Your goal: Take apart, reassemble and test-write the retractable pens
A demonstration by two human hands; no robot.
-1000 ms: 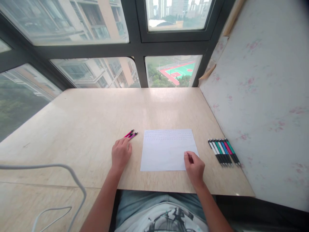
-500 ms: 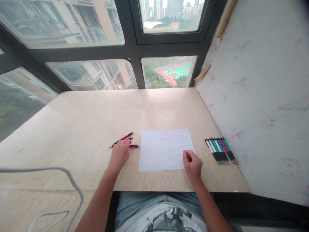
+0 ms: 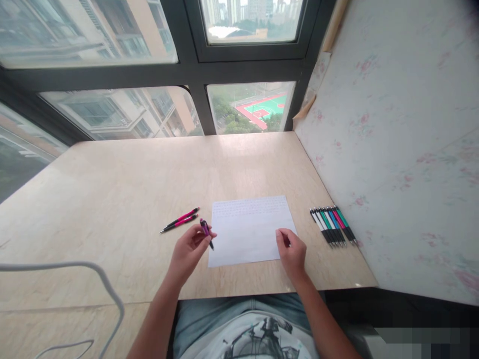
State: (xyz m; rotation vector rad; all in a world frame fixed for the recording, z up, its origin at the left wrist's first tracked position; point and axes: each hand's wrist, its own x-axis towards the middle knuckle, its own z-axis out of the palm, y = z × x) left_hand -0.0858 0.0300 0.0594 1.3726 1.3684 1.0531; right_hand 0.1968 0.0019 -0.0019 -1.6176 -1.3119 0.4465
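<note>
Two hands at pale marble-patterned bench (image 3: 112,199) | left hand (image 3: 188,251): fingers closed round purple-and-black click pen (image 3: 206,233), held off the bench at 9 o'clock edge of white handwritten sheet of paper (image 3: 247,232) | right hand (image 3: 292,253): fingers curled, resting on sheet's 5 o'clock corner, pinch cannot be told | two pink-and-black pens (image 3: 180,220) at 11 o'clock of left hand | row of coloured pens (image 3: 331,225) at 3 o'clock of sheet

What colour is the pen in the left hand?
The pen is purple and black; head view.
</note>
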